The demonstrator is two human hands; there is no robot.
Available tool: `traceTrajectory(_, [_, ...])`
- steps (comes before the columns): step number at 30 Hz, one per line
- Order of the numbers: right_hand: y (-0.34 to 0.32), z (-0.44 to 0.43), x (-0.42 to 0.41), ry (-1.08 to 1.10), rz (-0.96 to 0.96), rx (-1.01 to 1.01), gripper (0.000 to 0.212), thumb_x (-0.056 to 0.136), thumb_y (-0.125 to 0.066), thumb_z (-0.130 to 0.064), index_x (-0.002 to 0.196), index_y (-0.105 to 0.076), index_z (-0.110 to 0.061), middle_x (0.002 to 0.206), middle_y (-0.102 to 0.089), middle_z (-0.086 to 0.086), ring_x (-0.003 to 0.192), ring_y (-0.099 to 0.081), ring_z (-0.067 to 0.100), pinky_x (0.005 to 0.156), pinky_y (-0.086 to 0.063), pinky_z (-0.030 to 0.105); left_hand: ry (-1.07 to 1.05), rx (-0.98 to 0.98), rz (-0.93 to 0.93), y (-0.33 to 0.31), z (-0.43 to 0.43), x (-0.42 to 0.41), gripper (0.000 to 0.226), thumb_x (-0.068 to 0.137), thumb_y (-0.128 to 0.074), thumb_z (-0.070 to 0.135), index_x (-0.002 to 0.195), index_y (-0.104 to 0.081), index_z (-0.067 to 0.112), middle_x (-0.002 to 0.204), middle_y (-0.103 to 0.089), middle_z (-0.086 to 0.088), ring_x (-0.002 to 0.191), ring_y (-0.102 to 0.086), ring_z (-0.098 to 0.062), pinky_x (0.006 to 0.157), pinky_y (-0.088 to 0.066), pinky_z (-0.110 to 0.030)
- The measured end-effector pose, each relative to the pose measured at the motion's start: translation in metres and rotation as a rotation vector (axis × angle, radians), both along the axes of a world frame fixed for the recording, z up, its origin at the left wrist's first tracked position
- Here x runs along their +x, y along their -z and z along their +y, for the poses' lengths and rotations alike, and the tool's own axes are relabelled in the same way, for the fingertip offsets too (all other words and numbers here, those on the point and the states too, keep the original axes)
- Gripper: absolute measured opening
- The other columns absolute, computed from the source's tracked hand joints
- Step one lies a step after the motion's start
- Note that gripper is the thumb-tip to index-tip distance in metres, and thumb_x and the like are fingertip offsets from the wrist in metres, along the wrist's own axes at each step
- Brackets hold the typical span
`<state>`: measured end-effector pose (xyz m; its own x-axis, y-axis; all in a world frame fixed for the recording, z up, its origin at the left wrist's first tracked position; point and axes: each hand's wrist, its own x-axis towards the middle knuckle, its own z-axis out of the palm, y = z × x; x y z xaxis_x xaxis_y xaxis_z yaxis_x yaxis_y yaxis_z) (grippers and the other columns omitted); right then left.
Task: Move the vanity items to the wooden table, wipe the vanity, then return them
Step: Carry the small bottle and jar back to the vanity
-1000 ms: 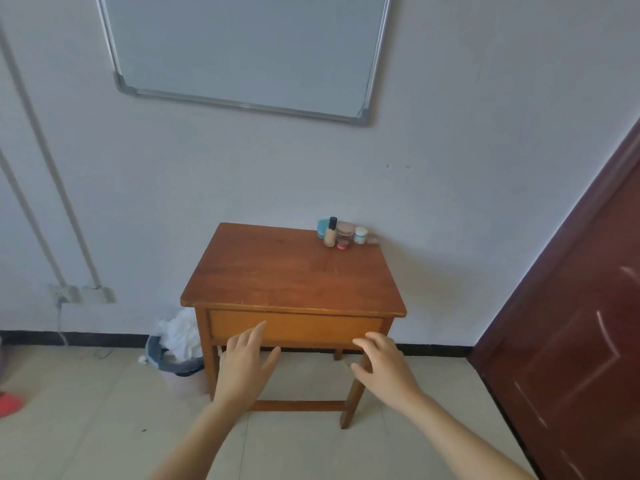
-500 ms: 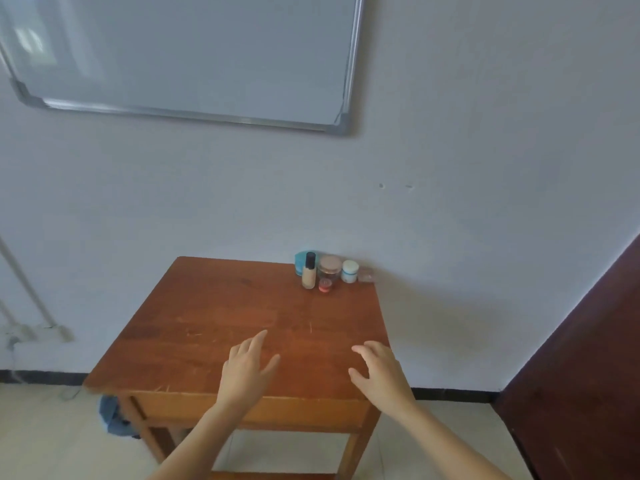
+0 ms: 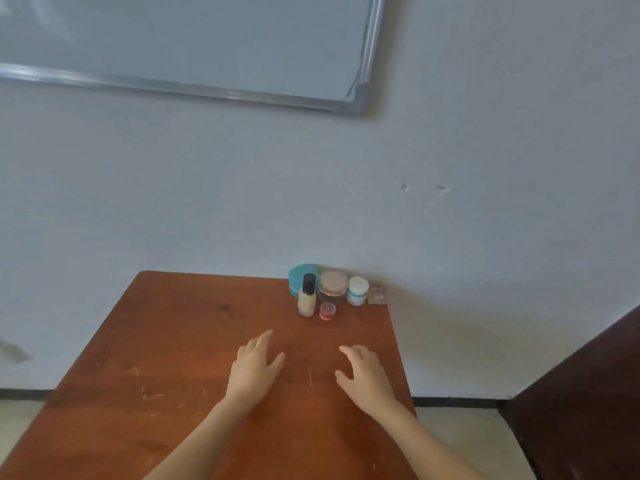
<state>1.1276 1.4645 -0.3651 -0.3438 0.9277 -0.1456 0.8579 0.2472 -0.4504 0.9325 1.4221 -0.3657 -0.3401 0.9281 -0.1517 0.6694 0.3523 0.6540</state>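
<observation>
A small wooden table (image 3: 173, 358) stands against the white wall. Several vanity items cluster at its far right corner: a beige foundation bottle (image 3: 307, 298) with a black cap, a teal jar (image 3: 298, 278) behind it, a brown-lidded jar (image 3: 332, 286), a small red pot (image 3: 327, 311), a white jar (image 3: 357, 290) and a clear piece (image 3: 379, 295). My left hand (image 3: 254, 367) and my right hand (image 3: 363, 374) hover over the tabletop, fingers relaxed and spread, holding nothing, a little short of the items.
A whiteboard (image 3: 194, 43) hangs on the wall above the table. A dark red door (image 3: 581, 410) is at the right. Pale floor tiles (image 3: 460, 431) and a black skirting line show beside the table.
The view has closed in on the table, which now fills the lower frame. Both hands have moved forward over the tabletop toward the items, staying empty.
</observation>
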Motion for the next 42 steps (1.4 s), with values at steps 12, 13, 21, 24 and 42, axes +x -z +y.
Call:
traceTrajectory(12, [0.02,0.066,-0.042,0.276,0.021,-0.039,0.052,0.092,-0.049,-0.032,0.139,-0.031,-0.024,0.141,-0.035,-0.002,0.13,-0.032,0.016,0.106,-0.032,0.028,0.107,0.006,-0.097,0.021,0.1,-0.012,0.061,0.089,-0.053,0.035,0.142,-0.026,0.021,0.142,-0.039,-0.001,0.129,-0.034,-0.019,0.106,-0.033,-0.032])
traceTrajectory(13, [0.023,0.069,-0.042,0.278,0.004,-0.033,0.052,0.092,-0.048,-0.032,0.14,-0.03,-0.024,0.142,-0.035,-0.002,0.13,-0.032,0.016,0.106,-0.032,0.028,0.104,0.018,-0.102,0.021,0.106,-0.01,0.061,0.088,-0.054,0.035,0.141,-0.027,0.02,0.142,-0.039,-0.001,0.129,-0.034,-0.019,0.105,-0.032,-0.032])
traceTrajectory(21, [0.034,0.108,-0.053,0.188,0.051,0.072,0.047,0.088,-0.056,-0.026,0.132,-0.042,-0.021,0.133,-0.045,-0.001,0.125,-0.037,0.018,0.103,-0.034,0.027,0.035,0.164,-0.166,0.021,0.14,0.006,0.05,0.079,-0.067,0.029,0.125,-0.05,0.016,0.118,-0.055,-0.002,0.109,-0.046,-0.017,0.087,-0.04,-0.026])
traceTrajectory(24, [0.042,0.119,-0.058,0.113,0.089,0.108,0.042,0.084,-0.06,-0.024,0.125,-0.05,-0.02,0.13,-0.049,-0.001,0.122,-0.041,0.018,0.101,-0.037,0.028,0.041,0.159,-0.186,0.023,0.148,0.009,0.044,0.077,-0.069,0.026,0.116,-0.053,0.016,0.11,-0.055,-0.001,0.105,-0.047,-0.017,0.082,-0.041,-0.025])
traceTrajectory(42, [0.049,0.105,-0.059,0.209,0.188,0.205,0.031,0.062,-0.082,-0.016,0.089,-0.066,-0.016,0.088,-0.065,0.0,0.081,-0.057,0.023,0.066,-0.044,0.027,-0.017,0.134,-0.337,0.031,0.106,0.001,0.046,0.08,-0.068,0.018,0.121,-0.046,0.016,0.112,-0.054,0.005,0.102,-0.051,-0.009,0.084,-0.037,-0.02])
